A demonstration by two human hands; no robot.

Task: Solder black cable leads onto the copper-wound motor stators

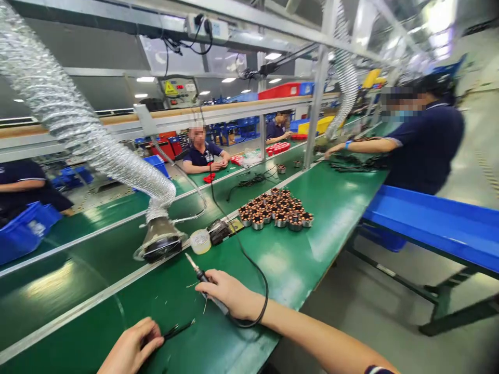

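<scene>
My right hand is wrapped round the dark handle of a soldering iron, whose tip points up and left over the green bench. A black cord loops from the handle past my wrist. Lower left, the fingers of my left hand pinch thin black wires with bare ends toward the right. Beyond the iron's tip lie a round whitish container and a small dark block. A cluster of copper-wound motor stators sits farther back on the bench.
A silver duct ends in a fume hood at the left. A blue tray stands right of the bench. Several people work nearby, one at the right beside bundled black cables. A metal post rises behind the stators.
</scene>
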